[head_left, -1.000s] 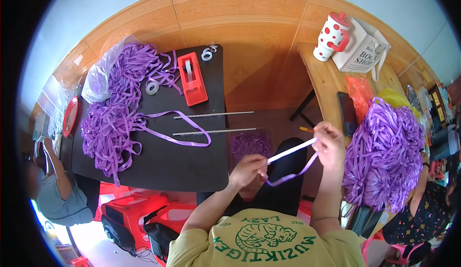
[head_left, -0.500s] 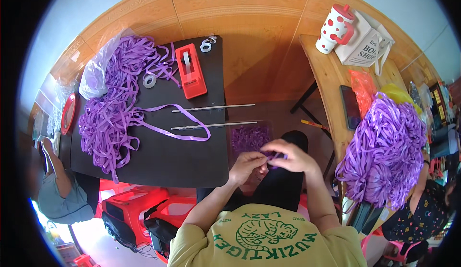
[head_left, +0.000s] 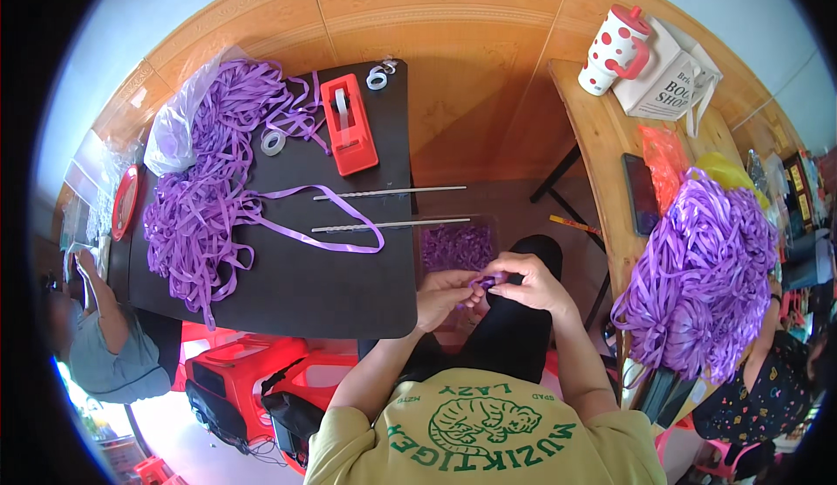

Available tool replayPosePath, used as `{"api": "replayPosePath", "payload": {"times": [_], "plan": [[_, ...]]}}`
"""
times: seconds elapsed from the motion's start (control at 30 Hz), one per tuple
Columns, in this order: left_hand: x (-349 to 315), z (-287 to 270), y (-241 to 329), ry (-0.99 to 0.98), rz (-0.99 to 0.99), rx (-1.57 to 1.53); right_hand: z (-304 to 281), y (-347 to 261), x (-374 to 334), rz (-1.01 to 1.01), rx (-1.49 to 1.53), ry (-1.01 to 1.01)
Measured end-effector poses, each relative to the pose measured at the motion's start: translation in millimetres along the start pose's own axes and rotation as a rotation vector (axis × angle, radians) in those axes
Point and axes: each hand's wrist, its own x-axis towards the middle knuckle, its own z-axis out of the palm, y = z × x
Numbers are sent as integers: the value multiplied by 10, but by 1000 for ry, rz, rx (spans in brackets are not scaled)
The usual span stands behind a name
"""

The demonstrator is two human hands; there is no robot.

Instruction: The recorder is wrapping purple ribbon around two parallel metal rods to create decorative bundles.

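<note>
Above my lap, my left hand (head_left: 443, 298) and my right hand (head_left: 530, 284) meet, fingers closed in a pinch on a small piece of purple ribbon (head_left: 486, 283). Its exact shape is partly hidden by the fingers. Just beyond them, below the table's edge, stands a clear box (head_left: 497, 234) filled with small purple ribbon pieces (head_left: 455, 246). On the dark table (head_left: 349, 297) to the left lies a large heap of purple ribbon (head_left: 196, 215), one loop reaching toward two thin metal rods (head_left: 392, 224). The rods' right ends stick out past the table edge.
A red tape dispenser (head_left: 350, 127) and tape rolls (head_left: 273, 142) sit on the dark table. The wooden table (head_left: 586, 145) at right bears a dotted tumbler (head_left: 612, 53), a paper bag (head_left: 663, 75), a phone (head_left: 641, 193) and another ribbon heap (head_left: 697, 276). Red stools (head_left: 240, 372) stand lower left.
My hands have drawn closer together around the purple ribbon. The right hand has come down from above, and its fingers now pinch beside the left fingertips. The view has shifted slightly.
</note>
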Motion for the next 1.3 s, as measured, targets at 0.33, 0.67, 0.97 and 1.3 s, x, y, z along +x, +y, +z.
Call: {"api": "replayPosePath", "payload": {"times": [0.33,0.67,0.97,1.3], "plan": [[49,109,59,168,51,308,84,14,103,-178,-704,118],[273,121,93,359,188,406,-265,-42,584,-148,-391,-8],[610,393,365,717,533,290,-545,-381,1359,-320,-584,-71],[705,302,313,774,637,267,-534,-2,1658,-65,-172,-240]]}}
